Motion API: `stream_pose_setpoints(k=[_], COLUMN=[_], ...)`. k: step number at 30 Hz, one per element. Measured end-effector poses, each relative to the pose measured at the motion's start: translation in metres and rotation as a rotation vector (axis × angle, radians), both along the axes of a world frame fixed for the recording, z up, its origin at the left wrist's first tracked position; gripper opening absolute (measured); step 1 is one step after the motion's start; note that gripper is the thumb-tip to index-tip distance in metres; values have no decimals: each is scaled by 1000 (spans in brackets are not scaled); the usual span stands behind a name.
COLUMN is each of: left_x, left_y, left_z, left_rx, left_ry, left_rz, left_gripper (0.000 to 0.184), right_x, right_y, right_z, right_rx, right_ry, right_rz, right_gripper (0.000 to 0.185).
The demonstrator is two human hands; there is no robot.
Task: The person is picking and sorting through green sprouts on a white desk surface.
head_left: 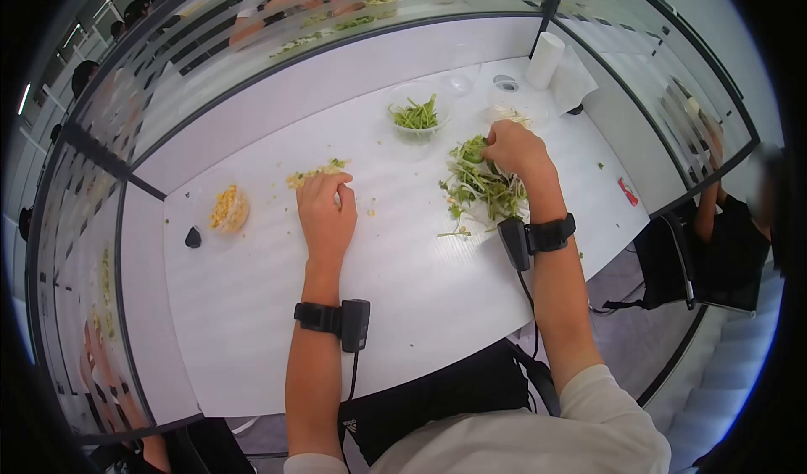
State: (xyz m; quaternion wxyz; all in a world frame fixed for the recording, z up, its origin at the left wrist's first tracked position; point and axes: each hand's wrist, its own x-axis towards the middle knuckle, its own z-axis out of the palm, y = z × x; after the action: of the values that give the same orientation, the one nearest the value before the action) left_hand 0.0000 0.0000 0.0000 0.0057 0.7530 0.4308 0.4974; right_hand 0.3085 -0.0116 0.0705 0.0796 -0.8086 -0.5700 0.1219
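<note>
On the right side of the white table, my right hand (516, 148) pinches at the far edge of a heap of leafy green sprouts (479, 186) with pale stems. Its fingertips are closed among the greens. My left hand (326, 213) rests on the table with curled fingers, at the near edge of a small pile of yellow bits (318, 174) mixed with some green. What lies under those fingertips is hidden. A clear bowl of cut green stems (416, 114) stands between and beyond my hands. Left of my left hand, a clear tub holds yellow corn-like pieces (227, 208).
A white paper roll (546, 60) stands at the back right, near a clear container of whitish pieces (511, 116). A red wrapper (627, 192) lies at the right edge, a small black object (193, 237) at the left. Low partitions with clear panels enclose the table; other people sit beyond.
</note>
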Motion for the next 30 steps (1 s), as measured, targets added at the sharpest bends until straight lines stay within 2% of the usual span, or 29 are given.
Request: stream_pose_setpoints(k=[5,10,12,13,15,17,20,21,24,25,27,30], left_x=[-2,0,2,2,3,4,4,4,2,2,2,4], left_y=[-3,-2,-2,-2,0,-1,-1,-1,-1,-2,-3,-3], left_z=[1,0,1,1,1,1,2,2,2,2,2,4], left_rx=[-39,-24,-28,-27,-29,-30,-43,-57,-87,-88,-116,-112], left_ry=[6,-21,-40,-41,-51,-58,-58,-54,-42,-38,-39,-66], left_rz=[-6,-8,8,10,-4,-4,-6,-6,-16,-16,-7,-26], left_gripper=[12,12,12,12,11,11,11,11,10,10,10,12], right_x=[-3,-7,-10,-11,-13,-15,-22,-29,-48,-49,-51,-40], right_y=[-4,-2,-1,0,4,8,20,25,37,37,36,32], right_z=[-1,4,9,11,14,14,14,15,9,4,-3,-2], right_rx=[129,214,390,391,598,673,946,949,869,870,804,848], right_ry=[8,57,204,203,368,378,791,790,1018,1021,560,429], right_rz=[-9,17,6,8,-62,-70,44,50,222,221,225,180], right_gripper=[21,21,22,22,23,24,25,25,24,24,24,24])
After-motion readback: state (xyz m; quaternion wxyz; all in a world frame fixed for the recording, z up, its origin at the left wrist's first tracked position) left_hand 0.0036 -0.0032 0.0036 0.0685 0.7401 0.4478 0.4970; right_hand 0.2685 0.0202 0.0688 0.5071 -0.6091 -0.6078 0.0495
